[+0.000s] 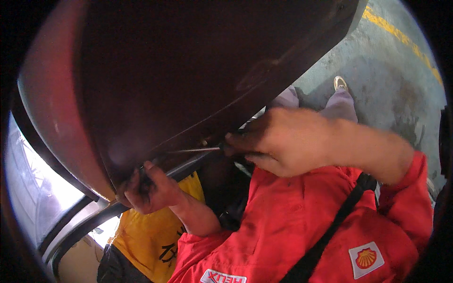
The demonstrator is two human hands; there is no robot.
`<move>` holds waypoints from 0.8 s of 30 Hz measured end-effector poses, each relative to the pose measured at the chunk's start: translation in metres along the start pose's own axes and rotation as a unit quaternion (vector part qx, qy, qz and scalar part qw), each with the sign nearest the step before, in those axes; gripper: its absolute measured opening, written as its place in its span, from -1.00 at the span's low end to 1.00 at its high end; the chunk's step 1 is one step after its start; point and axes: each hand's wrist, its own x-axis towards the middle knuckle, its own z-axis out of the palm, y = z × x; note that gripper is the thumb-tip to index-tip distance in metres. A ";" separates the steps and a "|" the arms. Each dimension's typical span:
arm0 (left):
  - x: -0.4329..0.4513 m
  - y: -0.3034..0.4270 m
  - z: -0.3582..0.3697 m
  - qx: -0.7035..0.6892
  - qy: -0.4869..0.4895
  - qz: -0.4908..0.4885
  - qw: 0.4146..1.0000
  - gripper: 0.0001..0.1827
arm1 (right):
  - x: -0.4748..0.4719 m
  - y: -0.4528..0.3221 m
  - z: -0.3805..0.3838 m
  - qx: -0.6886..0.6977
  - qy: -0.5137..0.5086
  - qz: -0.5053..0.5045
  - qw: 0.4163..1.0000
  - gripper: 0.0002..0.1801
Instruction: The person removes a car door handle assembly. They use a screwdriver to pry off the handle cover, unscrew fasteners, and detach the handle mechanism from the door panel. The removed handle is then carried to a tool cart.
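A large dark panel of a vehicle (170, 85), with a red painted edge along its left side, fills the upper left of the view. My right hand (283, 141) is shut around the dark handle of a slim tool that looks like a screwdriver (198, 150). Its thin metal shaft points left, along the panel's lower edge; the tip is hard to make out against the dark surface. Beyond the tip, my left hand (150, 192) curls its fingers at the panel's lower left corner, around a small dark part that the fingers mostly hide.
A yellow cloth or cover (148, 233) bearing dark writing hangs below my left arm. Window glass (39, 177) with black trim lies at the far left. A greenish-grey floor (385, 88) with a yellow line (396, 33) spreads at the right, beneath my shoe (340, 82).
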 end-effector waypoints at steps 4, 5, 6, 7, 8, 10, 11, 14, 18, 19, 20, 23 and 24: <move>-0.003 -0.004 -0.002 -0.010 0.009 -0.001 1.000 -0.82 | 0.018 -0.034 -0.044 -0.208 -0.089 -0.036 0.973 -0.76; -0.004 -0.008 -0.003 -0.007 0.006 0.009 1.000 -0.80 | 0.023 -0.042 -0.049 -0.233 -0.086 -0.066 0.966 -0.77; -0.003 -0.013 -0.003 0.001 0.017 0.002 1.000 -0.78 | 0.028 -0.051 -0.054 -0.221 -0.080 -0.077 0.969 -0.79; -0.004 -0.019 -0.002 -0.023 0.002 0.033 0.999 -0.78 | 0.032 -0.060 -0.058 -0.207 -0.072 -0.083 0.972 -0.80; -0.002 -0.024 -0.002 -0.040 0.000 0.048 0.998 -0.77 | 0.036 -0.069 -0.064 -0.219 -0.125 -0.070 0.965 -0.80; -0.001 -0.032 -0.001 -0.075 -0.006 0.078 0.994 -0.75 | 0.049 -0.088 -0.074 -0.233 -0.145 -0.103 0.956 -0.79; 0.000 -0.033 -0.001 -0.093 -0.010 0.094 0.991 -0.74 | 0.057 -0.097 -0.079 -0.246 -0.170 -0.104 0.948 -0.79; -0.002 -0.024 -0.006 -0.113 -0.048 0.000 0.992 -0.74 | 0.071 -0.116 -0.089 -0.273 -0.211 -0.098 0.934 -0.79; 0.000 -0.006 -0.019 -0.044 -0.101 -0.054 0.992 -0.73 | 0.082 -0.117 -0.095 -0.290 -0.214 -0.084 0.929 -0.77; 0.002 -0.004 -0.025 0.046 -0.129 -0.032 0.990 -0.71 | 0.086 -0.114 -0.094 -0.293 -0.233 -0.048 0.926 -0.76; 0.003 -0.004 -0.031 0.005 -0.124 -0.025 0.992 -0.71 | 0.085 -0.113 -0.094 -0.272 -0.227 -0.033 0.934 -0.75; -0.001 -0.010 -0.049 -0.041 -0.111 -0.143 0.983 -0.67 | 0.085 -0.107 -0.090 -0.276 -0.221 0.004 0.936 -0.74; -0.006 -0.013 -0.054 -0.056 -0.104 -0.199 0.973 -0.65 | 0.085 -0.108 -0.091 -0.282 -0.218 0.011 0.934 -0.74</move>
